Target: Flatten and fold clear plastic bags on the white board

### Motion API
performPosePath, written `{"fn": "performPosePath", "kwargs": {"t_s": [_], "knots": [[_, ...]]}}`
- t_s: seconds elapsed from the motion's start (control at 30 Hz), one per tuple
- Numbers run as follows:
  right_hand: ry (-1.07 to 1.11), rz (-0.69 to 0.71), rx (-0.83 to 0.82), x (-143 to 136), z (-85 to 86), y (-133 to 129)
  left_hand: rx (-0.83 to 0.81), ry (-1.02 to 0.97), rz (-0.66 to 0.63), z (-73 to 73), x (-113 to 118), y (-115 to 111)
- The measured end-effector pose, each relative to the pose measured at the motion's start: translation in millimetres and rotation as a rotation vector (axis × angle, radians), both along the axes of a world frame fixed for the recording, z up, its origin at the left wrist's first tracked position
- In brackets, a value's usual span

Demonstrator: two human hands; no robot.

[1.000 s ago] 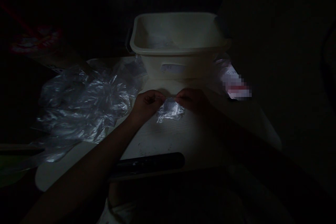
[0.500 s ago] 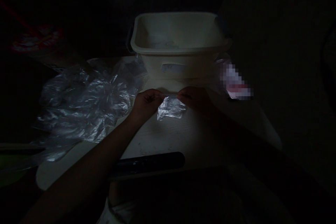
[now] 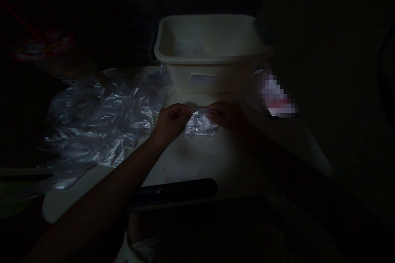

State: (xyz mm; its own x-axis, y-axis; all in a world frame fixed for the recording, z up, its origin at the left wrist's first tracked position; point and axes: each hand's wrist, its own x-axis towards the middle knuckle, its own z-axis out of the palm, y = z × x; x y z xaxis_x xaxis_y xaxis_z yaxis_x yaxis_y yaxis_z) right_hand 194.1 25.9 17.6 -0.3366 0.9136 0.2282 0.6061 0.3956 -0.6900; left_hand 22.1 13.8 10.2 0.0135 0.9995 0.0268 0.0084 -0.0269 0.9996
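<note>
In the dim head view, a small clear plastic bag point(image 3: 201, 125) hangs between my hands, just in front of a cream-coloured plastic tub. My left hand point(image 3: 173, 120) pinches the bag's upper left edge between thumb and fingers. At the upper right edge, my right hand point(image 3: 226, 114) closes on it too, though its fingers are partly lost in shadow. The top edge is stretched straight across, and the body of the bag drops below it, wrinkled and shiny. What the bag holds, if anything, I cannot make out.
The tub point(image 3: 203, 61) stands at the table's far side. A heap of clear plastic bags point(image 3: 101, 121) covers the left of the white table point(image 3: 191, 160). A long black object point(image 3: 179, 190) lies along the near edge. On the right is a blurred pink-and-white packet point(image 3: 276, 96).
The bag's lower edge has risen slightly and its shine has shifted. Farther along the top edge, my right hand has slid a little to the right. My left hand stays nearly still.
</note>
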Motion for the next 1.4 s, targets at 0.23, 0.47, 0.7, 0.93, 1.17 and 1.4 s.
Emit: {"fn": "performPosePath", "kwargs": {"t_s": [0.23, 0.47, 0.7, 0.93, 1.17, 1.4], "knots": [[0.003, -0.031, -0.018, -0.9, 2.6, -0.8, -0.009, 0.018, -0.052, 1.4, 0.1, -2.1], [0.118, -0.087, -0.001, 4.2, -2.8, 3.6, -0.008, 0.058, -0.198, 3.5, -0.5, -5.0], [0.113, 0.013, -0.049, -0.7, 2.4, -1.4, 0.045, 0.206, -0.199, 8.4, 0.9, -4.9], [0.049, 0.040, -0.038, -1.8, 2.3, -4.0, 0.038, 0.207, -0.093, 2.7, -1.2, -2.0], [0.039, -0.039, 0.020, -0.9, 0.3, -0.4, 0.039, 0.153, -0.091, 3.9, -0.9, -4.0], [0.024, 0.033, -0.036, -0.7, 2.3, -2.8, 0.076, 0.166, -0.122, 3.8, 3.1, -4.0]]}}
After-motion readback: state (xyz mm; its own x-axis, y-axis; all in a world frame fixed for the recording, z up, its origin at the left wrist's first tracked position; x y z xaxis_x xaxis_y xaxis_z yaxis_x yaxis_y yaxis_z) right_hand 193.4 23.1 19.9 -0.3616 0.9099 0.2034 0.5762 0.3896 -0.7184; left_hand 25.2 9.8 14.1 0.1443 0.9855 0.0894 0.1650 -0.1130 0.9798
